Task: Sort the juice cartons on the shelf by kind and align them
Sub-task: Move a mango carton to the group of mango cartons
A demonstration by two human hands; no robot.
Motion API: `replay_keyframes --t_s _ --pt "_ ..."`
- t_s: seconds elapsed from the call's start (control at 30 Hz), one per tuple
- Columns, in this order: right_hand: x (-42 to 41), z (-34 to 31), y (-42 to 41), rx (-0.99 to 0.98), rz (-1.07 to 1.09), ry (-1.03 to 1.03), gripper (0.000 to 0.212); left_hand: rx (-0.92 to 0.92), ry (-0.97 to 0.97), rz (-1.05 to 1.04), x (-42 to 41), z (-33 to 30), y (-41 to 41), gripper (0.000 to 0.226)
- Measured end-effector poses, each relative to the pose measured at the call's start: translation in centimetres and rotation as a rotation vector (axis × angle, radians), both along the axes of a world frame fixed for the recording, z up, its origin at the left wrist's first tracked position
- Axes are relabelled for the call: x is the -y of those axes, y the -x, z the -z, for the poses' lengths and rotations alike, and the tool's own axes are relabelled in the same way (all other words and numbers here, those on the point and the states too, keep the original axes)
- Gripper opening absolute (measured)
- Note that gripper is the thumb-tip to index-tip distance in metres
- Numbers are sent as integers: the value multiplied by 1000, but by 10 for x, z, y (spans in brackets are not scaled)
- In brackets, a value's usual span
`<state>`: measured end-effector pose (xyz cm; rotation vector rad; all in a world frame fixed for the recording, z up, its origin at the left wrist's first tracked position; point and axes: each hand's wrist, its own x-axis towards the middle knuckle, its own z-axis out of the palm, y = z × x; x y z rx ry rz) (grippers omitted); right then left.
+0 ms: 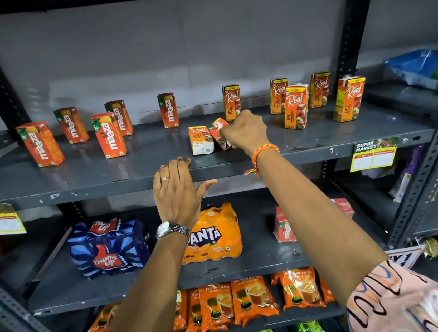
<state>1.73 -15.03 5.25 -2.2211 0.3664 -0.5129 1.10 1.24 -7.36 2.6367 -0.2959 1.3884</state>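
Note:
On the grey shelf [103, 177] several orange Maaza cartons [109, 135] stand scattered at the left and middle. Several Real apple cartons [294, 107] stand upright at the right. One Real carton [201, 140] lies on its side near the shelf's middle. Right beside it a second, tilted Real carton [219, 134] is gripped by my right hand [245, 129], whose fingers close around it. My left hand [176, 190] rests flat on the shelf's front edge, fingers apart, holding nothing.
Below are a Thums Up pack [106, 248], a Fanta pack [215, 235] and a red carton pack [285, 229]. Tea pouches [251, 300] fill the lower shelf. Dark uprights [350, 28] frame the bay. A price tag [373, 155] hangs at the right edge.

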Motion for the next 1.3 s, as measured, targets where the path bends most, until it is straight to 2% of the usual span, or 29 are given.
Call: replay_keyframes --t_s 0.13,0.33,0.4,0.47,0.53,0.77,0.87,1.03,1.13,1.3 --pt "15 5 0 63 4 -254 19 -13 -9 -11 -1 1 -1 69" --pt "23 7 12 179 -48 -711 19 11 -16 -24 -1 3 -5 69" --pt "22 2 23 239 -118 -824 8 12 -25 -36 -2 4 -6 71" --pt "20 -4 37 320 -197 -908 26 15 -25 -37 -2 5 -7 73" --pt "18 -10 51 410 -252 -910 34 11 -18 -32 -1 6 -7 73" --pt "14 -23 102 637 -390 -778 44 0 7 -11 0 5 -6 70" --pt "12 -26 120 718 -443 -807 47 7 26 5 1 2 -5 71" --pt "8 -19 149 768 -487 -863 61 -34 34 44 -2 10 -2 74" --pt "22 -24 159 776 -520 -898 58 0 55 15 5 0 4 73" --pt "26 -25 152 716 -488 -873 53 -62 36 12 4 -1 3 72"
